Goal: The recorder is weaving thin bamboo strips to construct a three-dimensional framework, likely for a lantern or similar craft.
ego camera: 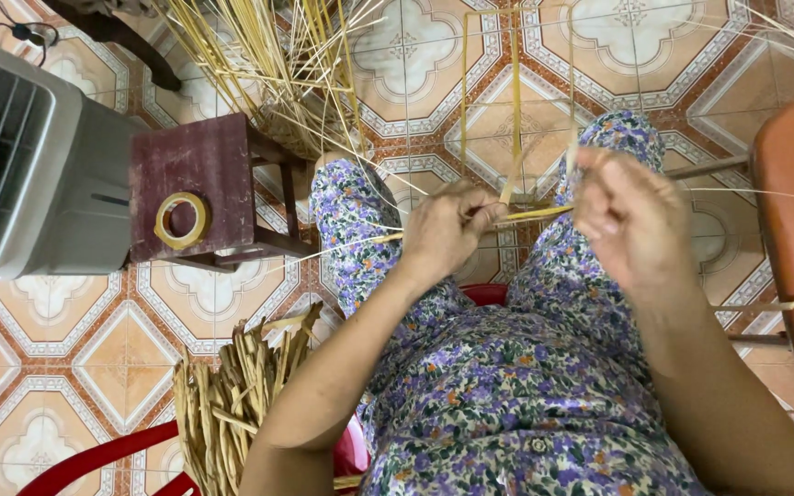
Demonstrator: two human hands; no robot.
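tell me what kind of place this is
Probably a home used as a small weaving workspace. It has a patterned tiled floor, a fan unit beside a small wooden stool, and bundles of straw strips. Both hands hold thin strips.

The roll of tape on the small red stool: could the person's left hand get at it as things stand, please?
Probably yes. The roll of tape lies uncovered on the red stool, on the left hand's side with nothing between them. That hand is pinching bamboo strips, so it would need to let go first.
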